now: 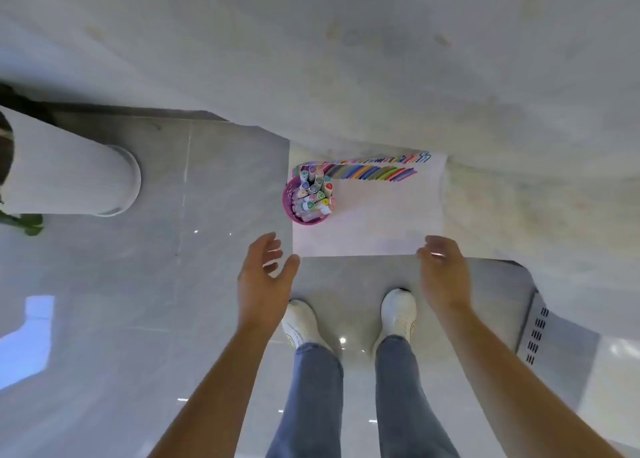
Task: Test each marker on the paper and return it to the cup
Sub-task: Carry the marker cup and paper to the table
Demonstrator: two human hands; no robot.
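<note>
Two bare hands hang out in front of the person, and neither one's got anything in it. The left hand (pixel 266 274) is loose, fingers spread and slightly bent, thumb out, just off the near left corner of the paper (pixel 381 215). The right hand (pixel 443 270) is relaxed too, fingers gently curved, fingertips right at the paper's near right corner. Can't tell if they actually touch the sheet. The purple cup (pixel 306 219) sits upright on the left edge of the paper, packed with markers (pixel 313 190), caps up. A band of colourful strokes (pixel 374 172) runs along the far edge of the sheet, starting just behind the cup. The paper lies at the corner of a pale marble table (pixel 381 76). Lower down you get white shoes (pixel 299 322) and blue jeans (pixel 311 388) on a glossy grey floor (pixel 138 284), and a white planter (pixel 69 177) stands off to the left.
</note>
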